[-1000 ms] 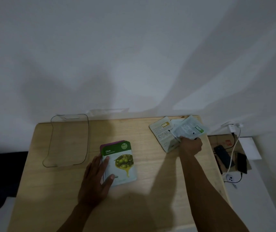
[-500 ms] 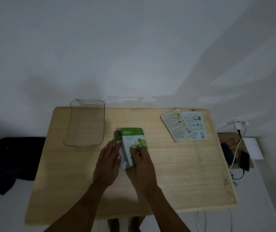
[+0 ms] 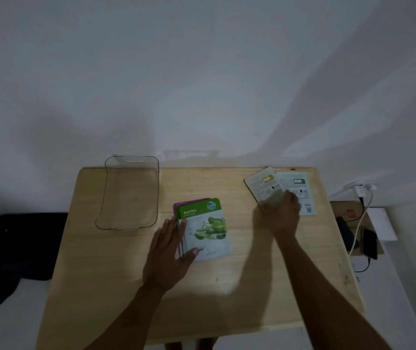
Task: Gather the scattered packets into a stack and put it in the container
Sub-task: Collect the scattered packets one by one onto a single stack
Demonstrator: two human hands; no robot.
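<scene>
A small stack of packets lies mid-table, a green-and-white Aloe Vera packet on top and a purple edge showing beneath. My left hand rests flat against the stack's left side, thumb on its lower edge. At the far right lie two face-down packets: a cream one and a pale one, side by side. My right hand lies over the near end of the cream packet, fingers curled on it; the picture is blurred there. The clear plastic container stands at the far left of the table.
The wooden table stands against a white wall. To its right, on a lower surface, are a brown box, a charger with a white cable and a dark phone. Dark cloth lies left of the table.
My right hand left the Aloe Vera packet on the stack and reached back to the far right, onto the cream packet. My left hand stayed at the stack's left side.
</scene>
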